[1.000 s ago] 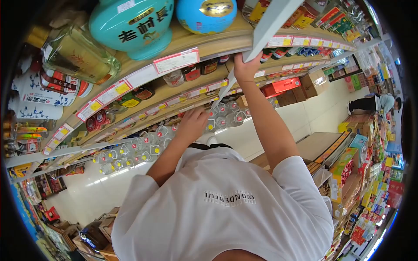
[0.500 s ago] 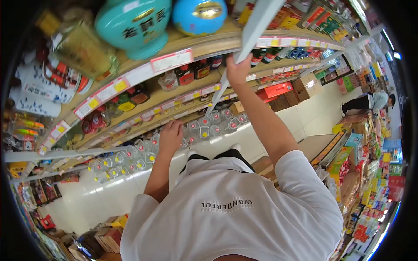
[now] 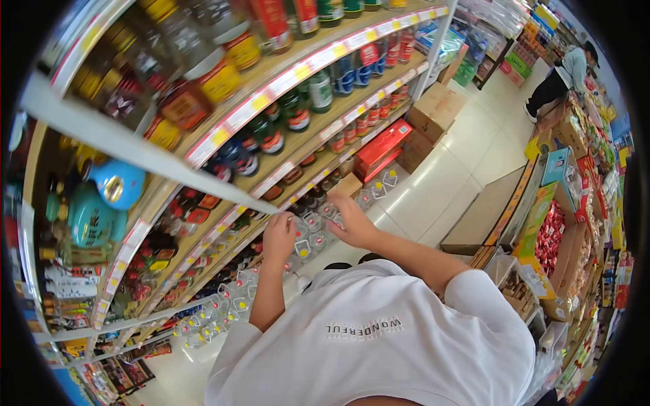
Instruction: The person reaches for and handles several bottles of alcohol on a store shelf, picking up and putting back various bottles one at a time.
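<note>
My left hand (image 3: 279, 233) rests with curled fingers on the tops of clear plastic jugs (image 3: 313, 238) with red and yellow labels, standing in rows at the foot of a shop shelf. Whether it grips one is unclear. My right hand (image 3: 352, 223) reaches over the same rows a little further right, fingers spread, its fingertips touching a jug near a small cardboard box (image 3: 349, 184). My white T-shirt (image 3: 369, 331) fills the lower part of the view.
Wooden shelves carry dark bottles (image 3: 298, 111), a teal jar (image 3: 91, 220) and a blue jar (image 3: 122, 183). A white rail (image 3: 156, 159) crosses in front. Red packs (image 3: 382, 145) and cardboard boxes (image 3: 437, 108) sit on the floor. Another person (image 3: 565, 74) bends over down the aisle. Snack displays (image 3: 562, 230) line the right.
My right hand has let go of the white rail above and dropped to the jugs beside my left hand. The view has swung down and along the aisle.
</note>
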`<state>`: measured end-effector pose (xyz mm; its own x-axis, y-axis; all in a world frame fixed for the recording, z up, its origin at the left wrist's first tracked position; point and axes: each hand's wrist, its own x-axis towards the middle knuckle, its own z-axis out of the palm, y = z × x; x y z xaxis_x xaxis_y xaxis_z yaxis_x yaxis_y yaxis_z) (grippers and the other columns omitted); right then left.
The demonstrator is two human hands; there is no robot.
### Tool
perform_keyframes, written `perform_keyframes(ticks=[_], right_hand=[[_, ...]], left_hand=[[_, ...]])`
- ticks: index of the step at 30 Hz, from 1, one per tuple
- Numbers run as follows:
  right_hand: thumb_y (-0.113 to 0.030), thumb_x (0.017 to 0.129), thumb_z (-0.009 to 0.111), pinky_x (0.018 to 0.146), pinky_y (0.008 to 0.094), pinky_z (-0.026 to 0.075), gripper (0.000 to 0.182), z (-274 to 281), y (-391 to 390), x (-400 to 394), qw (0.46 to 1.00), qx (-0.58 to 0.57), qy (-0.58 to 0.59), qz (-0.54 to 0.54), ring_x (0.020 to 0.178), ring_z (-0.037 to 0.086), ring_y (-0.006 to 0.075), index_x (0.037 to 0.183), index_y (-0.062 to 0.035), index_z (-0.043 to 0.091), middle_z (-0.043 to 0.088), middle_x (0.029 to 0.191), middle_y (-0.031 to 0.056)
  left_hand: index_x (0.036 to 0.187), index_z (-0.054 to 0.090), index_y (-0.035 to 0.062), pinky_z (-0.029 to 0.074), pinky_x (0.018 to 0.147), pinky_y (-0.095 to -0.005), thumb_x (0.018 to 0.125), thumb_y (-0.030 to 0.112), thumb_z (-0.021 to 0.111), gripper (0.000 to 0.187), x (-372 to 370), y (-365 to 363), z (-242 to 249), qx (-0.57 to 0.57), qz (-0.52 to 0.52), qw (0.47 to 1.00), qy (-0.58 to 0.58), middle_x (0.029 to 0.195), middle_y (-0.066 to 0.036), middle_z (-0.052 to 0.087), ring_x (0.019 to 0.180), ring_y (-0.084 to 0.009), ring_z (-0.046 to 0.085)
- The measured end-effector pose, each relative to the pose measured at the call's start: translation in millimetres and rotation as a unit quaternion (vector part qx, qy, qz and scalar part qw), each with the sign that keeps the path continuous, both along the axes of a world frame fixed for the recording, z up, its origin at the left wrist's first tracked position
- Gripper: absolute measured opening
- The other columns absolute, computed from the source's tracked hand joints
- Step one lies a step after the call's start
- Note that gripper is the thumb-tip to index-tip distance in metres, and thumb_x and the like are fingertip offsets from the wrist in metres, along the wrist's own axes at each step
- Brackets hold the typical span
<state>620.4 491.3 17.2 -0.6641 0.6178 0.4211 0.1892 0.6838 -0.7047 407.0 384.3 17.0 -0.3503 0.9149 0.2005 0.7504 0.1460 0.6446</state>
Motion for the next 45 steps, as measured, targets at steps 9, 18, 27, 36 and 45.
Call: perform_keyframes(ticks=[9, 18, 27, 36, 45], right_hand=[[-0.013, 0.086, 0.064, 0.073, 0.039, 0.053, 0.028, -92.3, 24.2, 209.3, 0.921, -0.345, -0.098, -0.15, 0.081, 0.066, 0.032, 0.108, 0.0006, 0.052, 0.061, 0.101, 0.0204], [-0.015, 0.087, 0.064, 0.07, 0.0386, 0.053, 0.02, -80.1, 83.8, 255.1, 0.911, -0.344, -0.115, -0.195, 0.077, 0.067, 0.0288, 0.1, -0.0003, 0.058, 0.067, 0.088, 0.0162], [-0.016, 0.088, 0.063, 0.069, 0.038, 0.055, 0.02, -90.1, 157.9, 274.3, 0.903, -0.359, -0.143, -0.189, 0.076, 0.069, 0.0287, 0.1, -0.0001, 0.06, 0.069, 0.087, 0.0168], [-0.02, 0.089, 0.063, 0.073, 0.0375, 0.055, 0.026, -85.8, 260.6, 291.6, 0.896, -0.343, -0.219, -0.178, 0.081, 0.069, 0.0276, 0.106, -0.0008, 0.059, 0.07, 0.091, 0.0151], [-0.024, 0.087, 0.064, 0.073, 0.0389, 0.056, 0.028, -118.0, 360.8, 307.6, 0.916, -0.299, -0.243, -0.116, 0.081, 0.07, 0.0291, 0.103, -0.0013, 0.059, 0.07, 0.089, 0.0153]], left_hand=[[0.121, 0.052, 0.0013, 0.045, 0.094, -0.0441, 0.086, 0.011, 0.065, 0.038, 106.7, 181.2, 31.6, 0.085, 0.007, 0.995, 0.058, 0.126, -0.022, 0.049, 0.116, -0.0403, 0.051], [0.141, 0.028, -0.0007, 0.038, 0.104, -0.0443, 0.085, 0.014, 0.072, 0.073, 94.7, 291.2, 40.4, 0.177, 0.1, 0.975, -0.095, 0.138, -0.023, 0.033, 0.126, -0.0379, 0.041], [0.145, 0.016, -0.0104, 0.026, 0.112, -0.0457, 0.077, 0.019, 0.079, 0.098, 69.4, 366.6, 5.6, 0.254, 0.23, 0.938, -0.045, 0.145, -0.032, 0.026, 0.135, -0.0435, 0.03], [0.143, 0.021, -0.0049, 0.037, 0.104, -0.0423, 0.07, 0.015, 0.085, 0.1, 49.3, 401.2, -7.8, 0.279, 0.291, 0.915, -0.013, 0.135, -0.026, 0.047, 0.123, -0.0365, 0.048], [0.135, 0.031, -0.003, 0.041, 0.097, -0.0417, 0.072, 0.017, 0.084, 0.085, 48.8, 411.0, -18.1, 0.274, 0.331, 0.903, -0.01, 0.124, -0.023, 0.055, 0.111, -0.0355, 0.055]])
